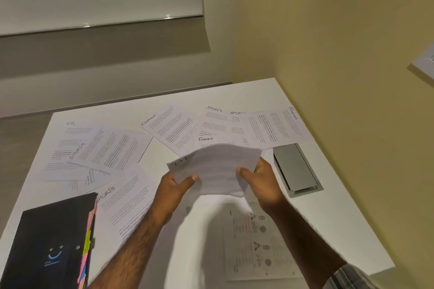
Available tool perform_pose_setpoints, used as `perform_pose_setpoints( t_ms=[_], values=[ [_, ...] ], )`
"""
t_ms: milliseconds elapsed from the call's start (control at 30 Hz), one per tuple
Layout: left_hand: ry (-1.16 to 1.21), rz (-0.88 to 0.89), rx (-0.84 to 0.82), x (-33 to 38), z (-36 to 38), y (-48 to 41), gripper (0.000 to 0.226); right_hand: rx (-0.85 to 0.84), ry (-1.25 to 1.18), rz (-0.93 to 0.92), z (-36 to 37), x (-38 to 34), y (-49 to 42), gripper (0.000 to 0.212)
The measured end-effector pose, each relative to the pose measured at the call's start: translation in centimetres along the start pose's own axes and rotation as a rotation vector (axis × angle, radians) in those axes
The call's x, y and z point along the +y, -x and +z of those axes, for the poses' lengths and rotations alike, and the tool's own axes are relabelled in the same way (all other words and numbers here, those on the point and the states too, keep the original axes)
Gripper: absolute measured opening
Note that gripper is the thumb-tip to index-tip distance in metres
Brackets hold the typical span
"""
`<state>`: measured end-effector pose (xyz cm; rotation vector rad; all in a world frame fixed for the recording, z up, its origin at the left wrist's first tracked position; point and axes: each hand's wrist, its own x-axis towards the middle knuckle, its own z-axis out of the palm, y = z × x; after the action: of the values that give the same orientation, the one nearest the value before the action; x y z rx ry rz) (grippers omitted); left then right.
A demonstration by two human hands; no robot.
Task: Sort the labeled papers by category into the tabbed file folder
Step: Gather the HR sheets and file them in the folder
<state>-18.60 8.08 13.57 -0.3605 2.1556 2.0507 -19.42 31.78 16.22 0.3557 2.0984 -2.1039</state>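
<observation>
Centrally, shows sheet (218,169) pinched between left hand (173,186) and right hand (261,182), thumbs over, fingers under, probably for label reading; lower left, closed folder (51,241) within reach.

You hold one blurred sheet (216,169) above mid-bench. Labeled papers (178,129) lie fanned toward the far edge, and the closed black folder (51,241), with colored tabs, sits at the near-left corner.

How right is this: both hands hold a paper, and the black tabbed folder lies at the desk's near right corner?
No: the head view shows the black tabbed folder at the near left corner of the desk. Left hand and right hand hold the paper.
</observation>
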Motion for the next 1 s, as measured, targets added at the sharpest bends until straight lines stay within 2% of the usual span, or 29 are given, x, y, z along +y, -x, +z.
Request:
perform_pose_setpoints(
  t_ms=[167, 300, 400, 567, 733, 833, 867, 933, 1000],
  values=[
    [-0.03, -0.032, 0.031, -1.5, 0.3, 0.3, 0.025, -0.022, 0.046, 0.054, 0.3, 1.0, 0.1, 0.043],
    [-0.009, -0.016, 0.05, -2.0, 0.4, 0.5, 0.025, 0.027, 0.071, 0.026, 0.6, 1.5, 0.3, 0.038],
    [0.019, -0.043, 0.06, -2.3, 0.3, 0.5, 0.026, -0.008, 0.069, -0.028, 0.4, 1.8, 0.3, 0.035],
    [-0.031, -0.108, 0.105, -2.0, -0.7, 0.3, 0.014, -0.046, 0.229, 0.039, 1.5, 4.3, -0.5, 0.027],
    [-0.028, -0.086, 0.111, 0.8, -4.6, -0.5, 0.022, -0.07, 0.192, 0.06, 5.0, 3.5, -1.3, 0.021],
    [0.051, -0.149, 0.158, 0.8, -8.2, -1.0, 0.022, -0.068, 0.215, 0.045, 8.1, 3.0, -1.8, 0.013],
    [0.037, -0.17, 0.192, 0.5, -9.7, -1.4, 0.025, -0.074, 0.214, 0.033, 9.2, 2.8, -2.0, 0.012],
    [-0.009, -0.224, 0.29, -0.2, -12.9, -2.3, 0.045, -0.078, 0.203, 0.029, 11.2, 2.5, -2.2, 0.012],
    [0.038, -0.28, 0.409, -1.4, -16.1, -3.2, 0.042, -0.062, 0.173, 0.039, 12.8, 2.6, -2.5, 0.012]
  ],
)
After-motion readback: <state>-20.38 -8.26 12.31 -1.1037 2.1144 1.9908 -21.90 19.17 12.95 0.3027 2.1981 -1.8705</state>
